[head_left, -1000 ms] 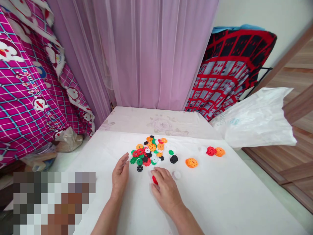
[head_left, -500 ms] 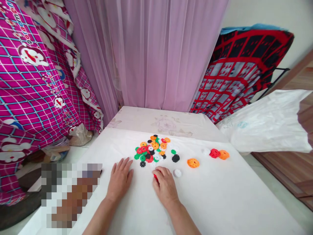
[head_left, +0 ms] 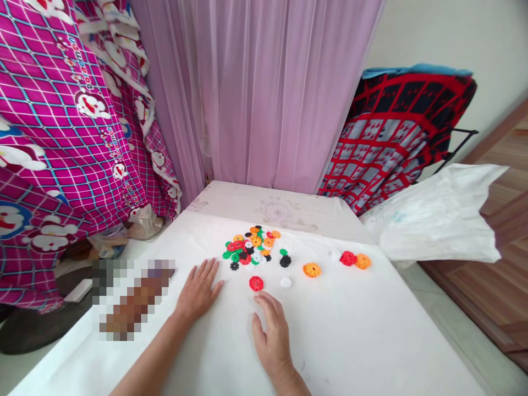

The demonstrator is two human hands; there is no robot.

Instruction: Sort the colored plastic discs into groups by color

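On the white tabletop, a red notched plastic disc piece (head_left: 256,283), perhaps a small stack, lies just beyond the fingertips of my right hand (head_left: 270,334). That hand is open, thumb apart from the fingers, and holds nothing. My left hand (head_left: 199,290) rests flat with fingers spread, left of a mixed pile of snowflake discs (head_left: 251,246) in red, orange, green, black and white. Right of the pile are black discs (head_left: 285,261) with a green disc (head_left: 283,252) behind them. White discs (head_left: 285,282) and orange discs (head_left: 312,270) sit farther right.
Red discs (head_left: 348,258) and orange discs (head_left: 363,261) lie toward the table's right edge. A white plastic bag (head_left: 437,214) hangs beside that edge. Purple curtains (head_left: 264,99) rise behind the table (head_left: 371,330). A blurred patch (head_left: 136,302) covers something at the left.
My right hand has let go of the red disc piece and drawn back toward me, its fingers opening. My left hand stays flat. The camera view has shifted slightly.
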